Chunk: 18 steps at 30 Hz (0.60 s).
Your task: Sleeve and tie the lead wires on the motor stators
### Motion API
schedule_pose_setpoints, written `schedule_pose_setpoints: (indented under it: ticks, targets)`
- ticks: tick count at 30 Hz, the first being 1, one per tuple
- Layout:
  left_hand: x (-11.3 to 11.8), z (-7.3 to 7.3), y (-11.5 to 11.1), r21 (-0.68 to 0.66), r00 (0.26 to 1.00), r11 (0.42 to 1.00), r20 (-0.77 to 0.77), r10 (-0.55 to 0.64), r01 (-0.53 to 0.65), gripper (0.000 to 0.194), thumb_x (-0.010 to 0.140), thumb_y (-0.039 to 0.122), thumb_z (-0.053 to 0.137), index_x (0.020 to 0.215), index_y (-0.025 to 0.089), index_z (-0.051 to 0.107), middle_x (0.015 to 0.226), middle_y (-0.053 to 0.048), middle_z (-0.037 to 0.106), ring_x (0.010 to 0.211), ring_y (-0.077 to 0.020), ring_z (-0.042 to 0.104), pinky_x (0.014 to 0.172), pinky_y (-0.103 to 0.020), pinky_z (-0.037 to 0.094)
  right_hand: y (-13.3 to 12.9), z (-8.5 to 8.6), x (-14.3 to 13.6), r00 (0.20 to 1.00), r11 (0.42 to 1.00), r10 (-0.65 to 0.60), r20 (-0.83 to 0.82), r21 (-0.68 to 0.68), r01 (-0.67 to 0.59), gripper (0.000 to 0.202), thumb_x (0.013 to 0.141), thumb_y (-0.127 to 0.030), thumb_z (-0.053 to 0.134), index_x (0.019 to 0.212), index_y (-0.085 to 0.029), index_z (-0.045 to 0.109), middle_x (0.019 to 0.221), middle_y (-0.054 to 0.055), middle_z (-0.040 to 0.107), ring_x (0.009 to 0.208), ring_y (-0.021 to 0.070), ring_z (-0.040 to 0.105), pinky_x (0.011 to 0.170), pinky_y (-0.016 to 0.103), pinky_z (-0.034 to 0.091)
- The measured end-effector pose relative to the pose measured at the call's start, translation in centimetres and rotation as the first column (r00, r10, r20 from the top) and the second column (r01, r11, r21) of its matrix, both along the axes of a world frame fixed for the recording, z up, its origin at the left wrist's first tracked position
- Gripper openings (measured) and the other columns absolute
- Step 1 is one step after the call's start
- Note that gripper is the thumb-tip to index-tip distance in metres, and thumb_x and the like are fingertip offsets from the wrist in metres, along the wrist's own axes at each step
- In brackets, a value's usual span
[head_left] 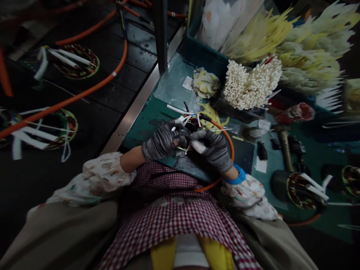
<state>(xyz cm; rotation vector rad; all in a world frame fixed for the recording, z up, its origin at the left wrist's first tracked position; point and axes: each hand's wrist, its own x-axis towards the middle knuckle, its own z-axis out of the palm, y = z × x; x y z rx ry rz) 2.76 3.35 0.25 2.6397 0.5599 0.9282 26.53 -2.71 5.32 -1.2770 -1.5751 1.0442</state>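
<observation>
A motor stator [194, 123] with dark red windings stands on the green bench, largely covered by my hands. White insulating sleeves [178, 109] and thin leads stick out of its top. My left hand [160, 140], in a grey striped glove, reaches in from the left with its fingertips bent together at the stator's near edge. From the other side my right hand [215, 148], gloved alike with pale fingertips, pinches close to it. Whatever lies between the fingertips is hidden. An orange cable [229, 140] curves from the stator around my right hand.
Several wound stators [75, 62] rest on the dark rollers at left, crossed by an orange cable [112, 77]. Right of my hands are a bundle of white tubes [250, 82], yellowish insulation strips [309, 56], a hammer [287, 150] and another stator [302, 190]. A dark post [161, 35] rises ahead.
</observation>
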Motion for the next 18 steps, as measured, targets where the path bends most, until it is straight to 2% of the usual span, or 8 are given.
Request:
schedule_pose_setpoints:
  ticks: [7,10,14,18]
  targets:
    - [0.29,0.56,0.2,0.112,0.999,0.994,0.054,-0.008,0.002,0.012,0.106,0.034,0.079,0.104,0.022,0.078,0.106,-0.006,0.085,0.11,-0.026,0.082,0.122,-0.048,0.061,0.07,0.1,0.23,0.999,1.0,0.025,0.044,0.002,-0.025,0.01,0.095,-0.034,0.083,0.101,-0.026,0.086,0.098,0.003,0.09,0.089,0.0241,0.085,0.084,0.039,0.071]
    - [0.26,0.54,0.24,0.097,0.999,0.995,0.035,-0.02,0.017,0.01,0.105,0.031,0.079,0.105,0.022,0.079,0.112,-0.007,0.085,0.113,-0.0263,0.082,0.125,-0.047,0.059,0.2,-0.02,0.27,0.999,1.0,0.024,0.031,0.013,-0.025,0.009,0.095,-0.032,0.083,0.101,-0.025,0.085,0.097,0.003,0.09,0.087,0.0233,0.085,0.082,0.037,0.07]
    - [0.24,0.13,0.27,0.066,0.999,0.997,-0.033,0.031,-0.028,0.015,0.101,0.036,0.085,0.105,0.023,0.079,0.114,-0.007,0.084,0.12,-0.0278,0.08,0.123,-0.048,0.061,0.22,-0.18,0.36,0.997,0.999,0.021,0.075,0.038,-0.024,0.01,0.094,-0.033,0.083,0.1,-0.025,0.086,0.099,0.004,0.09,0.09,0.0248,0.085,0.088,0.041,0.069]
    - [0.36,-0.12,0.44,0.118,0.999,0.993,0.047,-0.002,-0.003,0.016,0.104,0.038,0.083,0.106,0.023,0.078,0.109,-0.007,0.083,0.117,-0.0265,0.081,0.12,-0.048,0.063,0.25,0.01,0.4,0.998,1.0,0.021,0.058,-0.021,-0.02,0.014,0.095,-0.038,0.083,0.1,-0.025,0.086,0.097,0.003,0.09,0.088,0.0236,0.083,0.084,0.039,0.07]
